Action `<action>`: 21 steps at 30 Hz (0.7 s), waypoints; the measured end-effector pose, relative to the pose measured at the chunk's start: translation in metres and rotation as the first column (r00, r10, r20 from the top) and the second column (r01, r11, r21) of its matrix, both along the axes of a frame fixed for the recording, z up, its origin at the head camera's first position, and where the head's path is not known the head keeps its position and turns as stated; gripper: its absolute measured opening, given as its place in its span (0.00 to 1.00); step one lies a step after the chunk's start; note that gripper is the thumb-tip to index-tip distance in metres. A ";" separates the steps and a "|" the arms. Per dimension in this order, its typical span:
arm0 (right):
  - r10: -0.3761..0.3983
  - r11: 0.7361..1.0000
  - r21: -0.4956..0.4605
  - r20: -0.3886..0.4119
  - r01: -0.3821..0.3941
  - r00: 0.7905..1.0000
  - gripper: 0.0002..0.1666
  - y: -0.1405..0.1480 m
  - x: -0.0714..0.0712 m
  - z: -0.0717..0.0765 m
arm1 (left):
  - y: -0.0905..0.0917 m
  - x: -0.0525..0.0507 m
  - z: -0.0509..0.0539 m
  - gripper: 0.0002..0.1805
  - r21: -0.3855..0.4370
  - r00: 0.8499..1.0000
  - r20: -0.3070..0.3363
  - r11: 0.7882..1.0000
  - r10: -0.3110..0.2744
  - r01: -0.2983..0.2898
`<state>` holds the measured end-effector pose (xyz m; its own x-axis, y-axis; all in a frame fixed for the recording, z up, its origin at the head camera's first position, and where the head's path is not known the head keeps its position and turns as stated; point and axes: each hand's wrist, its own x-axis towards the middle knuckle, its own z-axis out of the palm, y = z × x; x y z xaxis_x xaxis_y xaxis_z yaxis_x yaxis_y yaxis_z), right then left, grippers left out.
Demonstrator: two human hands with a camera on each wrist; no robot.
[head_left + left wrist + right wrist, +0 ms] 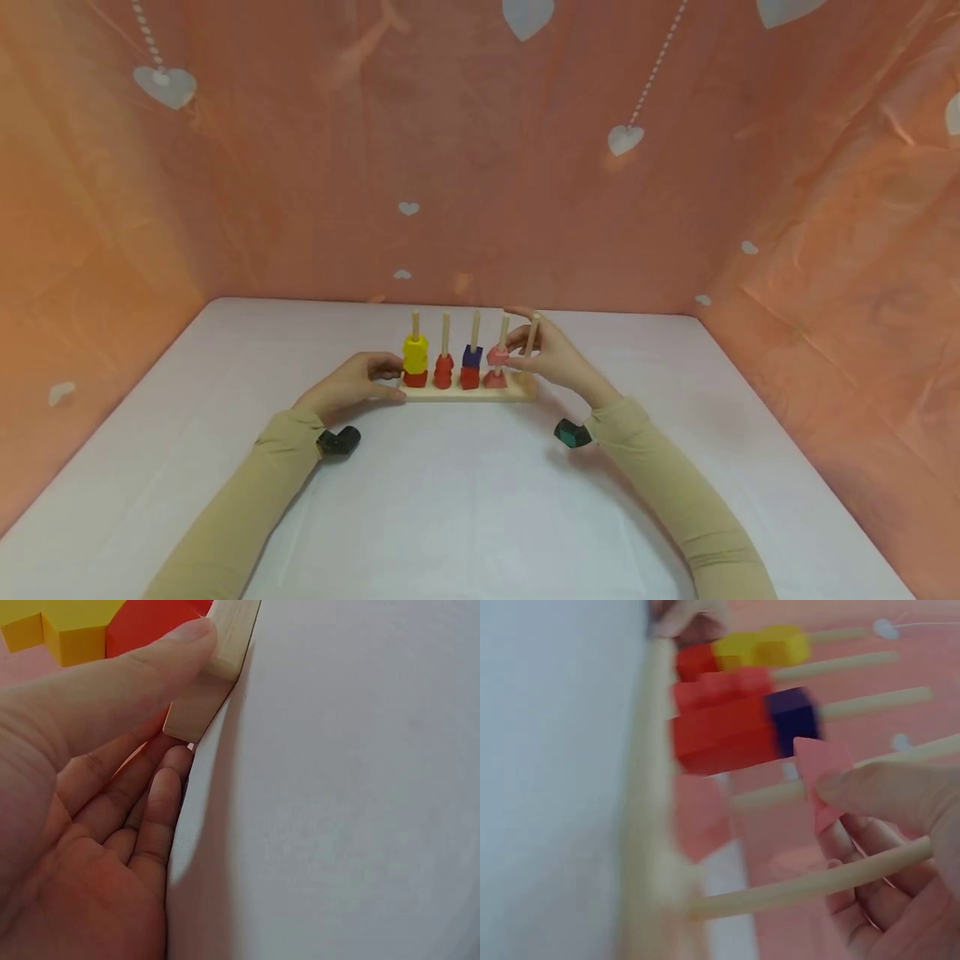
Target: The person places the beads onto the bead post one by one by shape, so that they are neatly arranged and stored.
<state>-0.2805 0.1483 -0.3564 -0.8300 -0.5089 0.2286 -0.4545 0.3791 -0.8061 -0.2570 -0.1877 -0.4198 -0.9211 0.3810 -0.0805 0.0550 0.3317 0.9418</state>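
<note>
A wooden peg stand point(468, 397) with several upright pegs sits on the table. My left hand point(348, 385) holds its left end, thumb on the front edge and fingers behind. Around the fourth peg, my right hand point(561, 360) pinches a pink block point(821, 784) between thumb and fingers, partway up. Below it, apart, another pink block point(699, 814) rests at the bottom of that peg. The first peg carries yellow blocks point(415, 356) over red, the second red blocks point(444, 372), the third a dark blue block point(472, 357) above red. The rightmost peg point(810, 889) is bare.
The white table point(450, 500) has a hanging orange-pink cloth point(450, 167) with white hearts behind it and at both sides. Small dark devices point(339, 441) are worn at both wrists, close to the tabletop.
</note>
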 end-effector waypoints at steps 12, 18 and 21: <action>-0.042 0.999 0.030 0.080 0.039 0.996 0.35 -0.004 0.002 -0.022 | -0.003 -0.003 -0.001 0.34 -0.022 0.999 -0.030 1.000 -0.010 0.010; -0.010 1.000 0.013 0.101 0.009 0.995 0.33 -0.002 0.003 -0.025 | -0.002 -0.002 -0.004 0.34 -0.014 0.999 -0.031 1.000 -0.009 0.008; 0.018 0.999 0.030 0.109 -0.022 0.994 0.33 0.002 0.003 -0.027 | -0.001 0.000 -0.006 0.36 -0.020 1.000 -0.016 1.000 -0.007 0.006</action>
<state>-0.2773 0.1508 -0.3838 -0.8386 -0.5310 0.1215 -0.3724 0.3961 -0.8393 -0.2569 -0.1891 -0.4257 -0.9198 0.3855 -0.0733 0.0723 0.3502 0.9339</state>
